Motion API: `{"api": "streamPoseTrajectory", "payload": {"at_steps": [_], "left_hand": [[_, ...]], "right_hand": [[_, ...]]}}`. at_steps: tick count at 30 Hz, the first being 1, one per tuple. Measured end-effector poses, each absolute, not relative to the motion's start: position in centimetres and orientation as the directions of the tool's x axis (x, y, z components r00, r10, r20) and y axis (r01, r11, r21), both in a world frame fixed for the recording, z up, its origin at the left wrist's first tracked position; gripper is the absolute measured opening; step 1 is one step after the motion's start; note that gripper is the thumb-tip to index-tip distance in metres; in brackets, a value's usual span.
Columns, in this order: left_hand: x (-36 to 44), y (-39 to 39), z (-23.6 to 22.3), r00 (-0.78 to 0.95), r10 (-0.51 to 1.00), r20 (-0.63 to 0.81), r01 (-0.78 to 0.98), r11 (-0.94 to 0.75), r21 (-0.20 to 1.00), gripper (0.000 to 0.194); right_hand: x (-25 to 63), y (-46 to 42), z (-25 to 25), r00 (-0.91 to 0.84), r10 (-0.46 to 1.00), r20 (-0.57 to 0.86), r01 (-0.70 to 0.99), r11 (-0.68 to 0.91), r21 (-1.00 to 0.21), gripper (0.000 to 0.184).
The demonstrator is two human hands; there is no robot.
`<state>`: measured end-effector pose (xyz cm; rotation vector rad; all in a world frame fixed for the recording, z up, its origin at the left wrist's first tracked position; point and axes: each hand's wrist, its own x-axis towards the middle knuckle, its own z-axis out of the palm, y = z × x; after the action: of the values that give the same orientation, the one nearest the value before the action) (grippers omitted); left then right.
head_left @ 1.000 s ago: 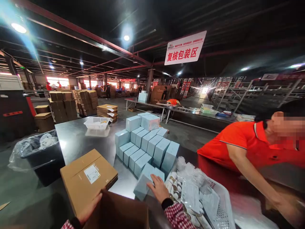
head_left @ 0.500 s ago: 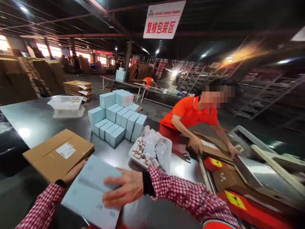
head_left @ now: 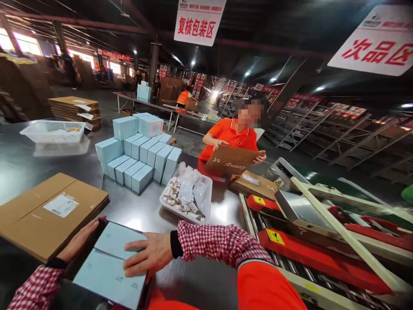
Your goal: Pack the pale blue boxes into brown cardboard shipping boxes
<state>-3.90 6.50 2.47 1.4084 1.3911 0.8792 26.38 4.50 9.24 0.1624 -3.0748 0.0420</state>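
Two light blue boxes [head_left: 111,254] lie side by side in a dark-sided carton [head_left: 75,263] close to my body. My right hand [head_left: 150,254] rests flat on top of them, fingers spread. Along the carton's left side lies my left hand [head_left: 79,241], its visible fingers stretched out and its thumb hidden. A stack of flat brown cardboard [head_left: 35,215] with a white label [head_left: 61,204] is just left of that hand. Beyond my right hand stands a white basket [head_left: 209,200] of small bottles and clear packets.
Several light blue boxes [head_left: 142,174] are stacked mid-table. A white basket [head_left: 41,131] is at the far left. Across the table, a co-worker [head_left: 235,133] in orange holds a brown carton [head_left: 232,159]. A roller machine with red guides [head_left: 309,247] borders the right.
The blue box under my right hand has gone down and now lies level beside another one in the carton. The co-worker has straightened and lifted a brown carton. My view has turned right.
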Motion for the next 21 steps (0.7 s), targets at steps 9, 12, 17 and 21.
{"api": "streamPoseTrajectory", "payload": {"at_steps": [9, 12, 17, 21], "left_hand": [[-1.8, 4.0, 2.2, 0.017, 0.961, -0.275, 0.190, 0.267, 0.945, 0.084], [-0.7, 2.6, 1.9, -0.003, 0.959, -0.284, 0.146, 0.281, 0.949, 0.082], [0.6, 1.6, 1.6, -0.056, 0.947, -0.316, 0.043, 0.319, 0.947, 0.072], [1.0, 1.7, 2.1, -0.024, 0.945, -0.327, -0.067, 0.325, 0.944, 0.066]], "right_hand": [[27.4, 7.7, 8.3, -0.696, 0.497, -0.519, 0.715, 0.550, -0.432, 0.016], [28.8, 14.4, 10.3, -0.314, 0.889, -0.333, 0.883, 0.145, -0.446, 0.030], [31.2, 21.4, 8.8, 0.100, 0.967, -0.233, 0.934, -0.172, -0.314, 0.052], [31.9, 22.0, 7.2, 0.178, 0.951, -0.254, 0.904, -0.260, -0.339, 0.049]]}}
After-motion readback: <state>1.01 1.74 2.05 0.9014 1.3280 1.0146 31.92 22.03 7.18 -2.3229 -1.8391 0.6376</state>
